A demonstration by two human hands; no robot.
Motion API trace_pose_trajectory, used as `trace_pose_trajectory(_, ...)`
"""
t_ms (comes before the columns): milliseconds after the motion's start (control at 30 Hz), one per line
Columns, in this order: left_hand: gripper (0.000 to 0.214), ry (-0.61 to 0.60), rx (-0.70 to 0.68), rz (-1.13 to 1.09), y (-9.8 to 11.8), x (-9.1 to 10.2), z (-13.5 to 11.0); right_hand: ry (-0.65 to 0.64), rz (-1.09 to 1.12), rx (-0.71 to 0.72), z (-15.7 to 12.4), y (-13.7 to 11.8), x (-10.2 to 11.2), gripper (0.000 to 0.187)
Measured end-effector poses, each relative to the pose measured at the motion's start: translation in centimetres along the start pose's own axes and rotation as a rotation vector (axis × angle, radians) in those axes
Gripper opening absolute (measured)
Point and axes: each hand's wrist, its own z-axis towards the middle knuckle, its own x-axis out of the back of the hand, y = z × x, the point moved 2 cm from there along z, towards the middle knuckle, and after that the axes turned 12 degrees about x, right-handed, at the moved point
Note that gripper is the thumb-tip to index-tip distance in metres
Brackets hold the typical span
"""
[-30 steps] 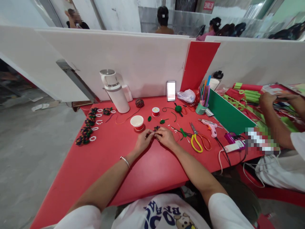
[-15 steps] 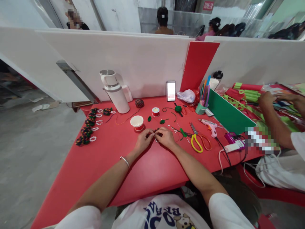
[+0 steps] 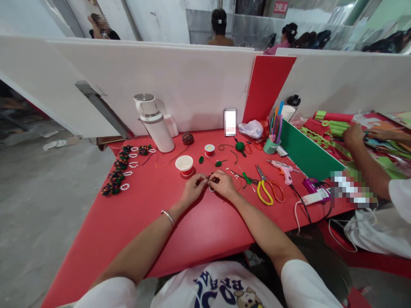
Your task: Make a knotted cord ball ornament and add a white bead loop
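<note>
My left hand (image 3: 194, 189) and my right hand (image 3: 222, 185) meet over the red table, fingertips pinched together on a small beaded loop (image 3: 211, 188) with dark yarn. Fingers hide most of it; a few white beads show below. Just beyond my left hand stands a white paper cup (image 3: 184, 164) on a red base. Loose white beads (image 3: 228, 172) lie past my right hand, near a green-handled tool (image 3: 246, 177) and yellow-and-orange-handled pliers (image 3: 265, 190). A spool (image 3: 209, 149) and small green yarn pieces (image 3: 218, 163) sit farther back.
Yarn pieces with beaded loops (image 3: 118, 173) line the table's left side. A white thermos (image 3: 157, 128), yarn ball (image 3: 188, 138) and phone (image 3: 230, 122) stand by the partition. Rightward are a pink glue gun (image 3: 285, 172), pen cup (image 3: 271, 145), green divider (image 3: 308, 149) and a co-worker's hand (image 3: 353, 134).
My hands stay almost in place, still pinching the beaded loop. At the right, the co-worker's hands have shifted slightly.
</note>
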Motion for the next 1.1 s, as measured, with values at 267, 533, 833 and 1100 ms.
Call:
trace_pose_trajectory(267, 0.025, -0.029, 0.099, -0.105, -0.4, -0.1, 0.1, -0.031, 0.198, -0.008, 0.3, 0.8, 0.1, 0.011)
trace_pose_trajectory(533, 0.027, -0.004, 0.096, -0.113, -0.3, 0.1, 0.4, -0.028, 0.285, -0.020, 0.4, 0.9, 0.2, 0.011)
trace_pose_trajectory(833, 0.024, 0.068, 0.134, -0.113, 0.2, 0.2, 0.2, -0.067, 0.305, -0.068, 0.8, 0.8, 1.7, 0.010)
trace_pose_trajectory(1100, 0.024, 0.080, 0.151, -0.103, 0.0, 0.2, 0.2, -0.043, 0.228, -0.077, 0.6, 0.7, 2.1, 0.007)
